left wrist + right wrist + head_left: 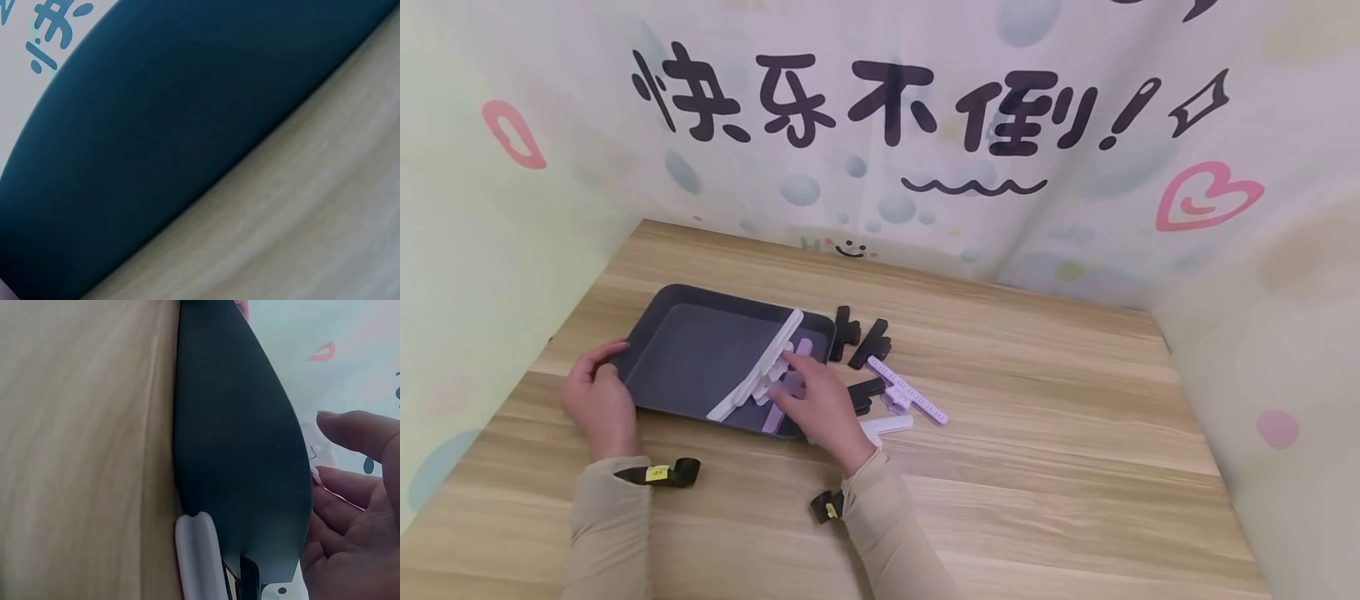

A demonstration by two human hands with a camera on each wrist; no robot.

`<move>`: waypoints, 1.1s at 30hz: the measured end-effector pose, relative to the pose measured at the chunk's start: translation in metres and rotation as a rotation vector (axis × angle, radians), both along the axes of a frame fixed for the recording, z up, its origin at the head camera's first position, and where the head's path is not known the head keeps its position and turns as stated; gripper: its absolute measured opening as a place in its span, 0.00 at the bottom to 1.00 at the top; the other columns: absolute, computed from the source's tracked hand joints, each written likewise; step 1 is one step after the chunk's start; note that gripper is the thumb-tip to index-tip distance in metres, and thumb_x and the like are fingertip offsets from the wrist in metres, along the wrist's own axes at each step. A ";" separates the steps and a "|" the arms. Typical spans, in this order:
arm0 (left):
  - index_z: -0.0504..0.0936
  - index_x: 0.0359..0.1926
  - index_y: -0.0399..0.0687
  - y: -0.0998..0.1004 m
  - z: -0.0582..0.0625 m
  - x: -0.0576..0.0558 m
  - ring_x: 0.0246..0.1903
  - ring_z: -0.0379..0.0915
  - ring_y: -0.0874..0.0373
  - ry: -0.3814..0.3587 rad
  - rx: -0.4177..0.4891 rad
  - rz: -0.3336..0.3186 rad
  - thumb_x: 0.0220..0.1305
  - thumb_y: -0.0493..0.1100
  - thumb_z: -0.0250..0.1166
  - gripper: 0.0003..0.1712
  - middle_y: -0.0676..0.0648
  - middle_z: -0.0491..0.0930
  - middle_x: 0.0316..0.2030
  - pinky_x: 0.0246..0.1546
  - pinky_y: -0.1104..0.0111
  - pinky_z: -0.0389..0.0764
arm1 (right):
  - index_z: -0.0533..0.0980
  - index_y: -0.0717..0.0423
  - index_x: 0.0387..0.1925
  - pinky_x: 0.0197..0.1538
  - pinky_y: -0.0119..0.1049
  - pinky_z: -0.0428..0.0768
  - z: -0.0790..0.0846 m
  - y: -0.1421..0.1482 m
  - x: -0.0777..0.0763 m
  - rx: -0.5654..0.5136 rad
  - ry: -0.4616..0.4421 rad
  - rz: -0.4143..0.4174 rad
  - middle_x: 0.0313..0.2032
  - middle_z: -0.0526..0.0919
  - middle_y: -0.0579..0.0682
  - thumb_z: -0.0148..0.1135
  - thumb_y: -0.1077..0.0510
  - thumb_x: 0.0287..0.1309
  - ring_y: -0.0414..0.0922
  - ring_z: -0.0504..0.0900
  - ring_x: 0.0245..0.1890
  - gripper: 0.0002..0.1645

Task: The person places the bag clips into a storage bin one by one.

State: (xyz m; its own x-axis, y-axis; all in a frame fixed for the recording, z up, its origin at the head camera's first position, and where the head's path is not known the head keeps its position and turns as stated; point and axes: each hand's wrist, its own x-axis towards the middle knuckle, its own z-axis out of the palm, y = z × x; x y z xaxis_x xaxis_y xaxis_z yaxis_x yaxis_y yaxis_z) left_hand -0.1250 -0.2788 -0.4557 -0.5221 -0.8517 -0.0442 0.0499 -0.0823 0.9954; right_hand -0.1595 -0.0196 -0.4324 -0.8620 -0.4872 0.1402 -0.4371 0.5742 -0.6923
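Observation:
A dark baking tray point(700, 354) lies at the left of the table. My left hand point(601, 404) grips its left end, with a finger over the rim. White sealing clips point(758, 367) lie slantwise across the tray's right part, close together. Beside them in the tray is a purple sealing clip point(777, 418), partly covered by my right hand point(827, 408). The right hand reaches over the tray's right rim, its index finger at the white clips. In the right wrist view its thumb point(353, 432) stands apart from the fingers, which are partly hidden behind the tray's side.
Several black clips point(871, 343) lie just right of the tray. Near them are a lilac sealing clip point(917, 396) and a white one point(887, 425), partly behind the right hand. The wooden table point(1037, 467) meets a printed wall covering point(880, 225) at the back.

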 end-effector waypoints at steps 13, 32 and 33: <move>0.83 0.38 0.42 -0.003 -0.005 -0.002 0.48 0.67 0.61 0.001 0.000 0.010 0.55 0.25 0.42 0.24 0.52 0.80 0.41 0.47 0.75 0.61 | 0.66 0.48 0.59 0.56 0.36 0.64 0.000 -0.009 0.005 0.186 0.093 0.035 0.54 0.73 0.44 0.58 0.44 0.51 0.42 0.68 0.54 0.33; 0.82 0.40 0.39 -0.001 -0.002 -0.001 0.49 0.67 0.61 0.006 0.013 0.000 0.57 0.26 0.42 0.22 0.51 0.79 0.41 0.49 0.74 0.61 | 0.69 0.45 0.56 0.49 0.34 0.61 -0.007 -0.017 0.015 0.416 0.266 0.049 0.53 0.73 0.39 0.54 0.38 0.52 0.39 0.67 0.52 0.31; 0.82 0.40 0.40 -0.001 -0.002 -0.001 0.49 0.67 0.61 0.005 0.012 0.002 0.56 0.26 0.42 0.22 0.51 0.79 0.41 0.49 0.74 0.61 | 0.70 0.45 0.55 0.49 0.35 0.61 -0.007 -0.017 0.015 0.419 0.275 0.051 0.53 0.73 0.38 0.54 0.38 0.53 0.39 0.67 0.51 0.30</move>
